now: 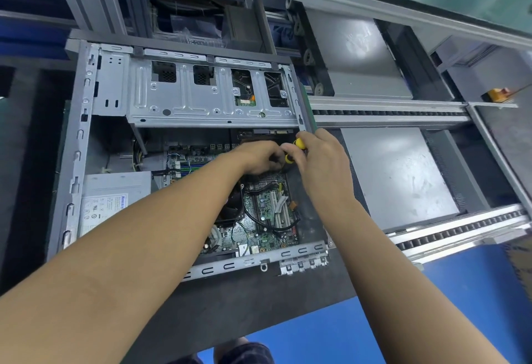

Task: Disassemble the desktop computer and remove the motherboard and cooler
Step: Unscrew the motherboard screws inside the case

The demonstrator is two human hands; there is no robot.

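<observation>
An open grey desktop case (83,144) lies flat on a dark mat. Inside, the green motherboard (267,219) shows at the lower right, with black cables looped over it. The black cooler fan (230,205) sits partly under my left forearm. My right hand (322,159) grips a yellow-and-black screwdriver (298,147) above the board's far edge. My left hand (259,157) is curled right beside the screwdriver's lower end, fingers closed around it or something small; what it holds is hidden.
A silver drive cage (201,95) spans the case's far half. A grey power supply (115,199) fills the near left corner. Conveyor rails (388,113) and grey plates (397,173) lie to the right. Blue floor (460,306) shows below.
</observation>
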